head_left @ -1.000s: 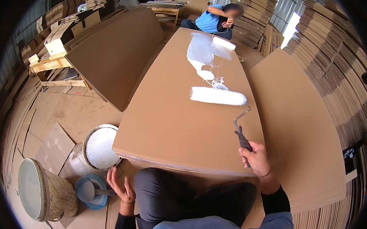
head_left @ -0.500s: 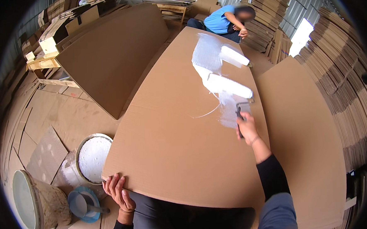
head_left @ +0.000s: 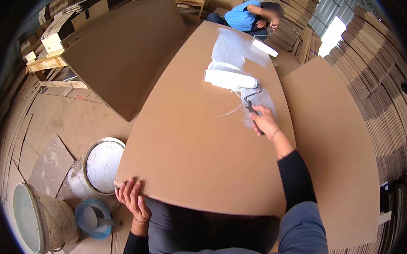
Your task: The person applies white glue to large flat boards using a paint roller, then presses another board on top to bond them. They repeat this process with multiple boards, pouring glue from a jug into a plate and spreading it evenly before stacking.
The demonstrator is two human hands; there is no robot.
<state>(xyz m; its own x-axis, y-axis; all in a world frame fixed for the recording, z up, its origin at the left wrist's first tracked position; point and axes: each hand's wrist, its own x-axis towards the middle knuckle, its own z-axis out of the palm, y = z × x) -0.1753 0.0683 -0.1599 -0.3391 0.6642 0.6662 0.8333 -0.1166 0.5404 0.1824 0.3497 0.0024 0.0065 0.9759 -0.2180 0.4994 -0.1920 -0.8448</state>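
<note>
Since the frame half a second ago, the fluffy white cylindrical paint roller with a bent metal arm and dark handle [head_left: 231, 78] has shifted left across the large flat brown cardboard sheet [head_left: 191, 150], away from its right edge, and the co-worker's white roller on a thin wire frame [head_left: 264, 48] has moved to the sheet's far right edge. The person's two hands are well apart: the right hand [head_left: 265, 120] is wrapped round the dark handle, its fingers covering part of the grip, while the left hand [head_left: 135, 203] has its fingertips over the sheet's near left corner; whether it pinches the board cannot be told. The sheet lies in front of the person, over the legs and hiding most of them. Two rollers are in view, and one joined area of wet white paint [head_left: 228, 46], partly covered by the nearer roller. One co-worker in a blue shirt [head_left: 241, 20] crouches at the far end, lower body partly hidden. On the floor at left are two buckets: a round one of thick white paint [head_left: 86, 170], its right side touching or cut off by the sheet's outline, and a stained, tilted-looking one [head_left: 59, 223]. Beside them sits one round blue dish [head_left: 101, 233] with one grey scoop [head_left: 87, 219], its handle end blurred.
</note>
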